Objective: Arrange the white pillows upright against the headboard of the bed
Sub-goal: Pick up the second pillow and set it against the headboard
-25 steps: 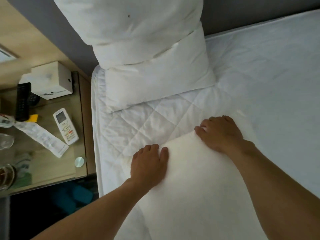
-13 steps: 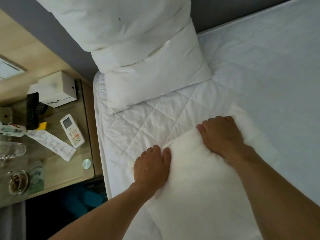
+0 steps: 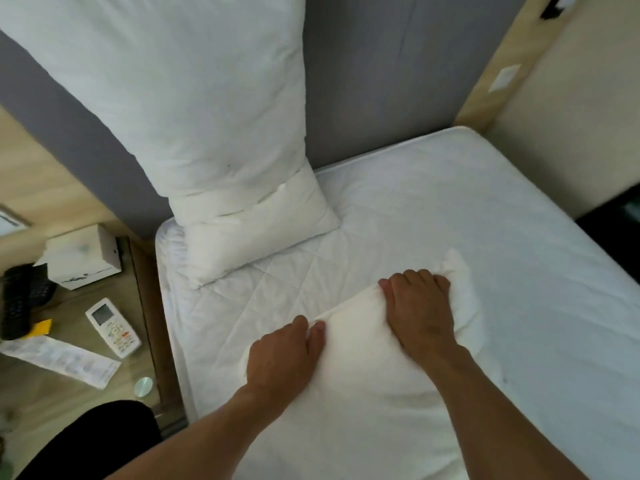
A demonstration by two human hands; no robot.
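Note:
A large white pillow (image 3: 180, 98) stands upright against the grey headboard (image 3: 381, 81) at the bed's left. A smaller white pillow (image 3: 263, 230) leans at its foot. A third white pillow (image 3: 367, 368) lies flat on the mattress near me. My left hand (image 3: 284, 355) grips its far left edge, fingers curled over the rim. My right hand (image 3: 419, 310) grips the far edge further right, bunching the fabric.
The white quilted mattress (image 3: 467, 209) stretches right toward a beige wall. Left of the bed a glass-topped nightstand (image 3: 52, 386) carries a white box (image 3: 83, 258), a white remote (image 3: 112, 327), a black remote (image 3: 15, 303) and a paper slip (image 3: 62, 358).
The view has tilted up, showing more of the headboard and the bed's right side. Both hands stay on the near pillow's far edge, now curled tighter, bunching the fabric.

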